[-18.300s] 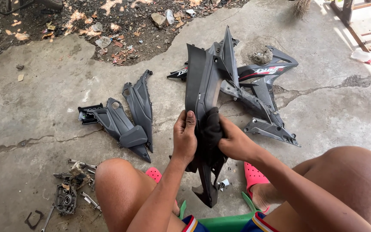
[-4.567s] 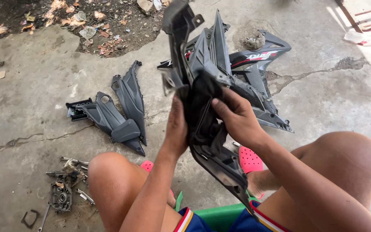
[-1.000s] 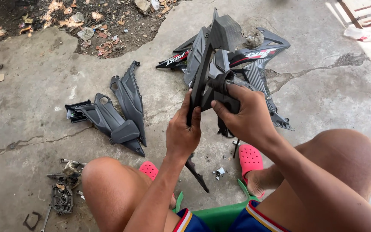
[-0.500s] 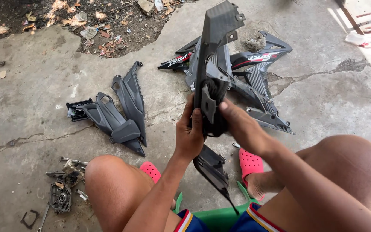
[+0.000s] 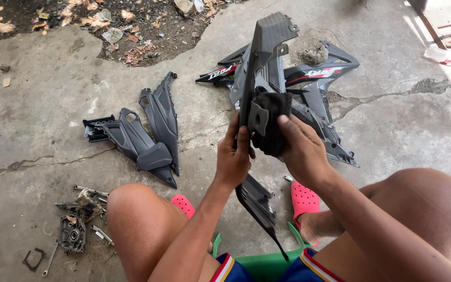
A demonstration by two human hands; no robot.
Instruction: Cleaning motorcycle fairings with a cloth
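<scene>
Two hands hold one long dark grey plastic motorcycle panel [image 5: 261,68] upright in front of you, above the concrete floor [image 5: 37,68] and between your bare knees. Its top end points up and away from you, and its thin bottom tip hangs down near the green plastic stool [image 5: 267,261] you sit on.

Your left hand [image 5: 233,159] grips the panel's edge near the middle. The fingers are curled close together around it, and the thumb lies along the front.

Your right hand [image 5: 304,151] presses one black cloth [image 5: 271,122] against the panel. The fingers are bent around the cloth and pinch it, with one fingertip [image 5: 283,119] on top.

On the floor just behind the panel lie more dark grey panels with red and white markings [image 5: 319,78]. I cannot count them, because they overlap.

To your left, well apart from your hands, lie two smaller dark grey plastic covers [image 5: 147,133], side by side and touching.

Near your left knee sits a small pile of dirty metal parts and tools [image 5: 76,222].

You wear two pink rubber clogs [image 5: 304,201], one on each foot.

Dry leaves and dirt [image 5: 105,21] lie at the far edge of the floor.
</scene>
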